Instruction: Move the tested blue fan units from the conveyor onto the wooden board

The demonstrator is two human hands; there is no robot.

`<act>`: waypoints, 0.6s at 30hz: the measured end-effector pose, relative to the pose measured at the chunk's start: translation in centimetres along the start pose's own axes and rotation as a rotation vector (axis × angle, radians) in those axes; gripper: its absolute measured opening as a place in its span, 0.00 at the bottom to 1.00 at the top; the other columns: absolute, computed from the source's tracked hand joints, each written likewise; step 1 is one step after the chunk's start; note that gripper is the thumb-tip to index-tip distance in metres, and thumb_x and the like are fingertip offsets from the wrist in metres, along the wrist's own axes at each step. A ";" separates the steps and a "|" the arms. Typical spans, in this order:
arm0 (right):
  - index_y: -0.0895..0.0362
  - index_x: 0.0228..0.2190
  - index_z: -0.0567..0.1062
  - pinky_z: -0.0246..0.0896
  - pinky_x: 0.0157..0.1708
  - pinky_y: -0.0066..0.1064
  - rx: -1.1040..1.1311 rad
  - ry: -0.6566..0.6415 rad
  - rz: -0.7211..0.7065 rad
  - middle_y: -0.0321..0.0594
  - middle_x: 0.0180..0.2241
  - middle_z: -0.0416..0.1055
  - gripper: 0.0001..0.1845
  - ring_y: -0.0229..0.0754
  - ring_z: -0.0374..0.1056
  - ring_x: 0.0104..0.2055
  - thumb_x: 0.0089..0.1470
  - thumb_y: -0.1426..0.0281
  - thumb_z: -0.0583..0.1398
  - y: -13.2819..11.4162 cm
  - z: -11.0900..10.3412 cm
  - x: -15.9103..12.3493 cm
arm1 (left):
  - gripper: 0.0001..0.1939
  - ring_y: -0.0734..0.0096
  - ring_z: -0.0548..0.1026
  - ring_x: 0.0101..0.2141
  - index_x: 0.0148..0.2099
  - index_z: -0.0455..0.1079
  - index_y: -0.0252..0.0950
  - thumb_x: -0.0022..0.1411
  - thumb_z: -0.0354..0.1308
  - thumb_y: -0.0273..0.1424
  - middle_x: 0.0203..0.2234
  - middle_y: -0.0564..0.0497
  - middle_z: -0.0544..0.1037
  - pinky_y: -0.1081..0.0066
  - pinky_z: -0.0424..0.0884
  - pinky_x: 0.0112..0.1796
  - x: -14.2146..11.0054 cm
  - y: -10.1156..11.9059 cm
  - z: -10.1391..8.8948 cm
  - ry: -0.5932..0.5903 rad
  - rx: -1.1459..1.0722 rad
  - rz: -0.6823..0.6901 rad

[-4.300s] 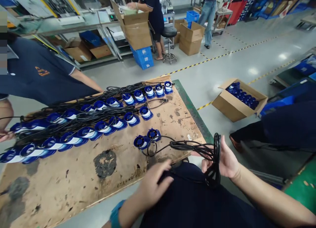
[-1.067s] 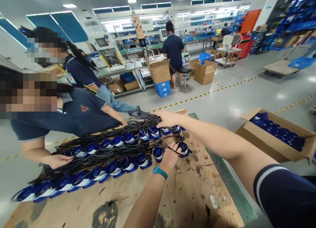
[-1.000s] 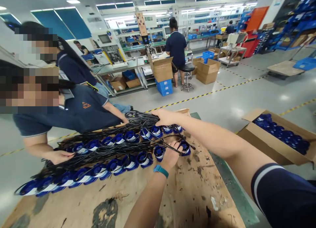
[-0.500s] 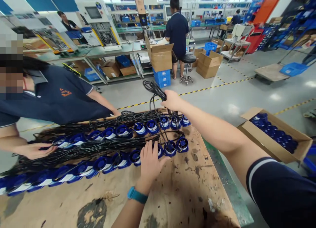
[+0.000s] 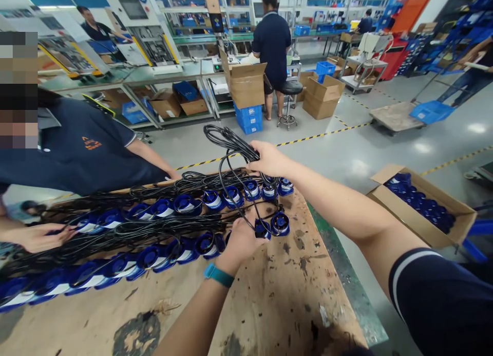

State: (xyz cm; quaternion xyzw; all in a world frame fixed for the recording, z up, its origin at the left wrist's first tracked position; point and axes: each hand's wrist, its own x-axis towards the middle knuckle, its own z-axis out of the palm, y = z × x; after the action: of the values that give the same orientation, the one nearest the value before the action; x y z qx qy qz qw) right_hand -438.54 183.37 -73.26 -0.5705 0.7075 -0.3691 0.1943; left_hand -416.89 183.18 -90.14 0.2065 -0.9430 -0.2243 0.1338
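Observation:
My right hand point(image 5: 269, 160) is closed round a bundle of black cable point(image 5: 227, 138) and holds it up above the far end of the worn wooden board point(image 5: 269, 304). The cable hangs down to two blue round fans point(image 5: 280, 223) at the end of the near row. My left hand point(image 5: 242, 241), with a teal wristband, is closed on the nearer of those fans. Two long rows of blue fans point(image 5: 169, 208) with black leads run leftward across the board.
A co-worker in a dark shirt leans over the board at left, a hand point(image 5: 36, 236) on the leads. A cardboard box of blue fans point(image 5: 419, 204) sits on the floor at right. A person stands at a bench with boxes point(image 5: 246, 83) behind.
Since half a second ago my left hand went from lying flat on the fans to gripping one at the row's end. My right hand still holds the cable bundle raised.

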 end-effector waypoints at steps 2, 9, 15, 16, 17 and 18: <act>0.58 0.38 0.67 0.63 0.31 0.29 0.032 -0.027 -0.046 0.30 0.27 0.68 0.13 0.35 0.65 0.24 0.52 0.76 0.64 0.1 0.6 -0.2 | 0.24 0.52 0.76 0.49 0.54 0.69 0.40 0.55 0.67 0.33 0.47 0.45 0.80 0.54 0.66 0.55 0.4 0.8 0.7 -0.020 0.004 -0.049; 0.59 0.40 0.73 0.65 0.40 0.31 -0.198 -0.202 -0.302 0.42 0.39 0.76 0.12 0.46 0.73 0.41 0.51 0.75 0.65 -0.7 8.8 1.0 | 0.23 0.43 0.68 0.61 0.51 0.72 0.34 0.56 0.68 0.39 0.52 0.36 0.78 0.41 0.52 0.64 -2.2 1.3 3.8 0.191 0.233 -0.290; 0.59 0.51 0.72 0.68 0.38 0.35 -0.410 -0.355 -0.226 0.53 0.46 0.77 0.18 0.53 0.76 0.45 0.59 0.71 0.61 0.1 16.7 2.1 | 0.28 0.41 0.58 0.66 0.60 0.68 0.33 0.64 0.61 0.45 0.64 0.33 0.66 0.41 0.57 0.63 -9.7 2.2 6.0 0.483 0.181 -0.213; 0.58 0.52 0.71 0.69 0.39 0.35 -0.417 -0.384 -0.241 0.52 0.46 0.77 0.20 0.53 0.75 0.47 0.58 0.71 0.62 0.4 17.5 2.1 | 0.29 0.44 0.60 0.66 0.62 0.65 0.34 0.66 0.59 0.44 0.64 0.33 0.65 0.44 0.60 0.63 -10.9 2.7 6.1 0.518 0.128 -0.215; 0.58 0.54 0.70 0.69 0.40 0.35 -0.425 -0.419 -0.253 0.52 0.47 0.77 0.23 0.53 0.75 0.48 0.57 0.70 0.64 0.8 18.0 2.0 | 0.29 0.46 0.62 0.65 0.65 0.62 0.34 0.67 0.58 0.43 0.63 0.33 0.66 0.47 0.62 0.62 -11.8 3.2 6.2 0.553 0.079 -0.232; 0.58 0.55 0.70 0.69 0.41 0.35 -0.436 -0.464 -0.259 0.51 0.48 0.77 0.26 0.53 0.75 0.49 0.56 0.69 0.66 1.0 18.4 1.9 | 0.30 0.48 0.64 0.63 0.66 0.59 0.33 0.69 0.56 0.42 0.62 0.33 0.67 0.49 0.64 0.60 -12.4 3.7 6.2 0.588 0.043 -0.257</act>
State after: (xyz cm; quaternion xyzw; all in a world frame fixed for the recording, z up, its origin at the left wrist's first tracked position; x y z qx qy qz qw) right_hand -426.90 176.13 -85.78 -0.7526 0.6282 -0.0914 0.1752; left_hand -409.34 194.07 -95.74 0.3827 -0.8347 -0.1503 0.3665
